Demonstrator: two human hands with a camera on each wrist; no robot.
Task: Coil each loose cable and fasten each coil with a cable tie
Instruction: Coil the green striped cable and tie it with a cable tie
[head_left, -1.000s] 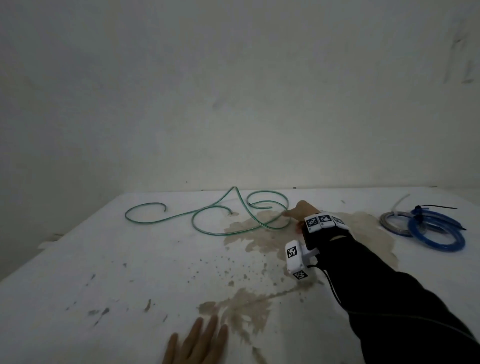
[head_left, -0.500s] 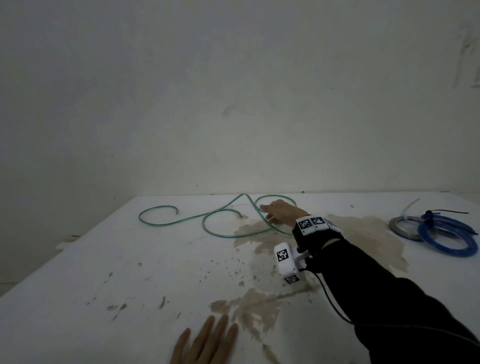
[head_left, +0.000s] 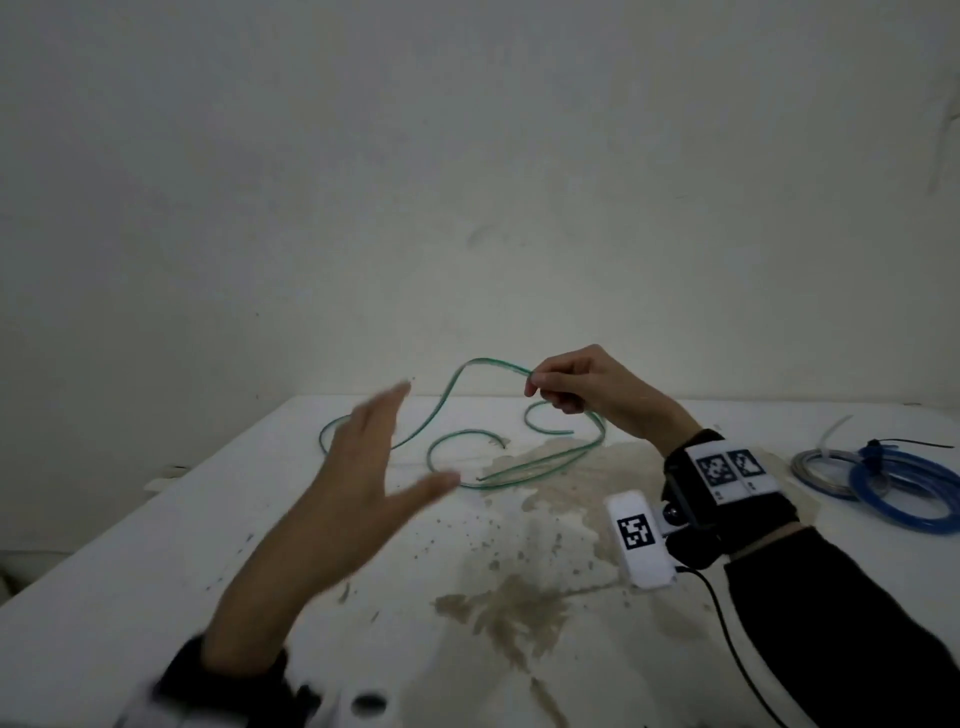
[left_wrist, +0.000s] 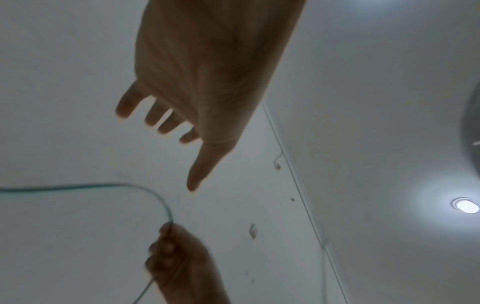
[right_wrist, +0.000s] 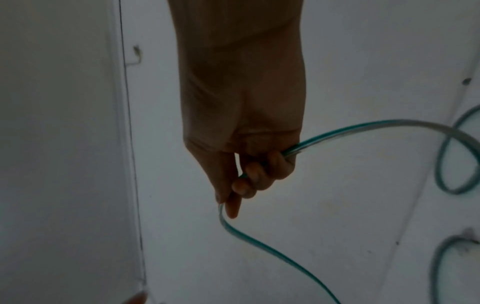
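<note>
Green cable (head_left: 447, 395) pinched and lifted by right hand (head_left: 587, 389); left hand (head_left: 363, 467), open, approaching. Coiling starting; left must form loops.

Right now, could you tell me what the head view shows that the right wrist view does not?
Only the head view shows the open left hand raised over the stained table and the blue coil already tied at far right. Only the right wrist view shows the fingers curled round the cable. Both show the right hand gripping the green cable, part lifted.
</note>
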